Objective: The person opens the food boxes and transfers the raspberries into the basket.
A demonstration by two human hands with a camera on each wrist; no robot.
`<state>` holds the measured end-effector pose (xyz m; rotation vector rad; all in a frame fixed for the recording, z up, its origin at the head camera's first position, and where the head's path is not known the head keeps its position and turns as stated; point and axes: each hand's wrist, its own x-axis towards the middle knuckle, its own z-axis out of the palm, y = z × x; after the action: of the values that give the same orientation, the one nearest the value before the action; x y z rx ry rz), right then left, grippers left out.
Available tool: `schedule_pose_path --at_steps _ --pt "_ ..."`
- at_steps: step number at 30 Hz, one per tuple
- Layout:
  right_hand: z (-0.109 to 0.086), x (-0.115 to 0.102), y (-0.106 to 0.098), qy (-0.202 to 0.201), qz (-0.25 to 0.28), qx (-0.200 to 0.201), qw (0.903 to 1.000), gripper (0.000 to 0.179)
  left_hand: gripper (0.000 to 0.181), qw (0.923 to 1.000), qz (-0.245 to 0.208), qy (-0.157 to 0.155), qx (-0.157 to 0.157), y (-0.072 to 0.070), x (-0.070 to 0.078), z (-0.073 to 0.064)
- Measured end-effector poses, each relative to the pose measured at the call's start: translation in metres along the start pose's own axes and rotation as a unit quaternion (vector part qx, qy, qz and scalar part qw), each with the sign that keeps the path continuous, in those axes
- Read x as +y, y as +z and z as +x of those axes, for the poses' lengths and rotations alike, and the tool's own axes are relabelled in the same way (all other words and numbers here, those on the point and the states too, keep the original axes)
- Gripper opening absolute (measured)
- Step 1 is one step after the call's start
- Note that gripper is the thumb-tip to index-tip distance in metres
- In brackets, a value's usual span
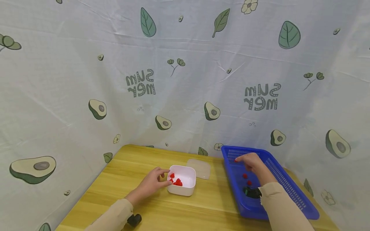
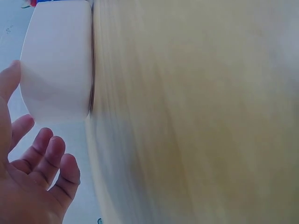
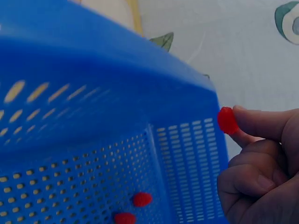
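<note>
In the head view, a white square box [image 1: 181,191] with several red raspberries [image 1: 178,183] inside stands on the wooden table. My left hand [image 1: 149,183] is at its left side, thumb and index fingertips at the rim; the left wrist view shows the other fingers [image 2: 55,149] loosely bent, away from the box. My right hand [image 1: 254,164] is over the far part of a blue perforated basket [image 1: 235,189]. Between thumb and index finger it pinches a raspberry [image 3: 227,120], with the remaining fingers curled in. Two more raspberries [image 3: 142,199] lie on the basket floor.
A translucent flat lid [image 1: 202,169] lies on the table [image 1: 147,210] behind and right of the box. Behind the table hangs a pale curtain [image 1: 185,86] printed with avocados and leaves. Dark wrist straps [image 1: 252,192] show at both sleeves.
</note>
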<state>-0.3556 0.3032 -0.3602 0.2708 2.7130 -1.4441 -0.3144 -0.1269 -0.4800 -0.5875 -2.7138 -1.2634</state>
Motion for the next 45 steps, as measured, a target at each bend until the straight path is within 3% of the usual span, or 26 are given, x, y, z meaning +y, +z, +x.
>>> schedule_pose_path --at_steps 16,22,27,35,41,45 --pt "0.004 0.042 -0.012 0.032 -0.095 0.016 0.9948 0.054 0.056 0.9998 -0.012 -0.015 -0.009 0.001 0.001 -0.002" --pt "0.003 0.049 -0.014 0.055 -0.097 0.021 0.9936 0.05 0.057 0.9998 -0.011 -0.014 -0.012 -0.001 0.003 -0.001" --pt "0.002 0.053 -0.014 0.05 -0.092 0.019 0.9943 0.049 0.057 0.9998 -0.013 -0.012 -0.012 0.0 0.002 -0.001" --pt "0.004 0.04 -0.008 0.031 -0.098 0.013 0.9946 0.035 0.056 0.9998 -0.011 -0.014 -0.01 0.001 -0.003 -0.001" --pt "0.004 0.018 0.003 0.004 -0.066 0.001 0.9978 0.023 0.056 0.9998 -0.011 -0.011 -0.013 0.002 -0.004 0.0" --pt "0.004 -0.001 0.01 -0.027 -0.048 -0.013 0.9984 0.028 0.056 0.9998 -0.011 -0.012 -0.015 0.001 -0.003 0.0"
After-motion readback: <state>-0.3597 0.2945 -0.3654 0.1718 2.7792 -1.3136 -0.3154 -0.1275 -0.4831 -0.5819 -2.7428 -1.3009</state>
